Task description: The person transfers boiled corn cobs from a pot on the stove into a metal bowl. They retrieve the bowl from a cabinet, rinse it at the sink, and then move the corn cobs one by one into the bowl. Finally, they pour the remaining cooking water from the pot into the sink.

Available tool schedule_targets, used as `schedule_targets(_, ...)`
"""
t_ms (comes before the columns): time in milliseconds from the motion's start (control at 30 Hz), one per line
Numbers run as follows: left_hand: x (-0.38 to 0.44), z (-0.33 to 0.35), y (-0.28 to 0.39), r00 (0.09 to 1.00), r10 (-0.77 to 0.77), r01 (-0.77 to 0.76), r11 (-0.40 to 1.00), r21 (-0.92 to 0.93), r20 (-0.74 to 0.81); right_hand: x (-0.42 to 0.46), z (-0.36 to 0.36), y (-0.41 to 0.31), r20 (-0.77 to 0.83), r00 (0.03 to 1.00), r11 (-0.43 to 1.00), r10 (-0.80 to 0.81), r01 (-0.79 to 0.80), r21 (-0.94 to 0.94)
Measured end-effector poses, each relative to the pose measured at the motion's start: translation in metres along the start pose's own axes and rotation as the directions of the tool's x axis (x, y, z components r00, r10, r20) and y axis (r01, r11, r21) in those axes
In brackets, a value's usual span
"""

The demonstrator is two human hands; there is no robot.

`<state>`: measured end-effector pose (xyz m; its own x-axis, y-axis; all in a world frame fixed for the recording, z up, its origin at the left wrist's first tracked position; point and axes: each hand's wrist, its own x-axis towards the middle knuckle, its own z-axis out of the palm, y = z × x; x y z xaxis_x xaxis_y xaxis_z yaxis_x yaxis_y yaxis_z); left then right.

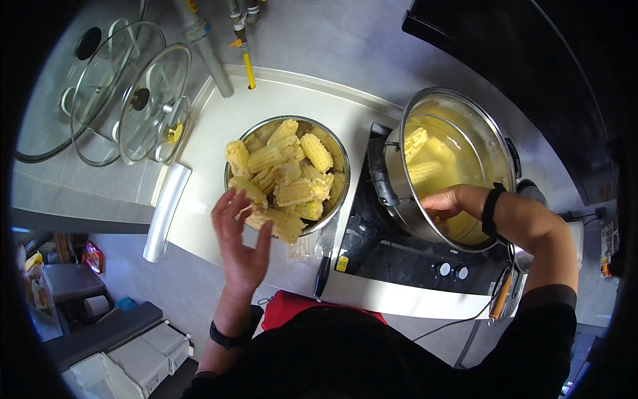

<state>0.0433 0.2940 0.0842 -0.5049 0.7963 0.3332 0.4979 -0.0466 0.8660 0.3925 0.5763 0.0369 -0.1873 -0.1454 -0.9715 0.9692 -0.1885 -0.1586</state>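
My left hand (241, 232) is at the lower left rim of a round steel bowl (346, 172), palm up with its fingers spread. Beside its fingertips lie corn cob pieces (281, 224), part of a heap of pale yellow corn in the bowl. My right hand (443, 202) reaches over the rim into a large steel pot (401, 199) on the stove. Its fingertips are low in the pot and partly hidden, so any hold on a piece cannot be told. Several corn pieces (423, 172) lie in the pot's yellowish liquid.
A knife with a black handle (322, 275) lies between the bowl and the black gas stove (394, 264). Glass lids (154, 104) hang at the left wall. A roll of clear film (167, 214) lies at the counter's left edge. A wooden-handled utensil (501, 299) is at the right.
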Motion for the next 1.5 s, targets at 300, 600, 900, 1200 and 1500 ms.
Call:
schedule_targets(300, 0.005, 0.034, 0.042, 0.951, 0.157, -0.127, 0.984, -0.128, 0.267, -0.069, 0.024, -0.038, -0.269, 0.963, 0.983, -0.029, -0.021, -0.182)
schedule_targets(600, 0.002, 0.02, 0.025, 0.958, 0.159, -0.136, 0.985, -0.11, 0.238, -0.15, 0.081, -0.036, -0.752, 0.53, 0.382, -0.393, -0.649, -0.657)
schedule_targets(900, 0.005, -0.007, 0.008, 0.972, 0.169, -0.137, 0.972, -0.19, 0.165, -0.169, 0.13, -0.04, -0.864, 0.305, 0.239, -0.4, -0.876, -0.42)
schedule_targets(1200, 0.01, -0.045, -0.019, 0.992, 0.068, -0.05, 0.985, -0.167, 0.106, -0.211, 0.168, -0.067, -0.878, -0.005, 0.483, -0.479, -0.837, -0.258)
schedule_targets(1500, 0.006, -0.044, -0.051, 0.995, 0.006, -0.002, 0.999, -0.042, 0.097, -0.181, 0.243, -0.18, -0.664, -0.228, 0.685, -0.712, -0.435, -0.585)
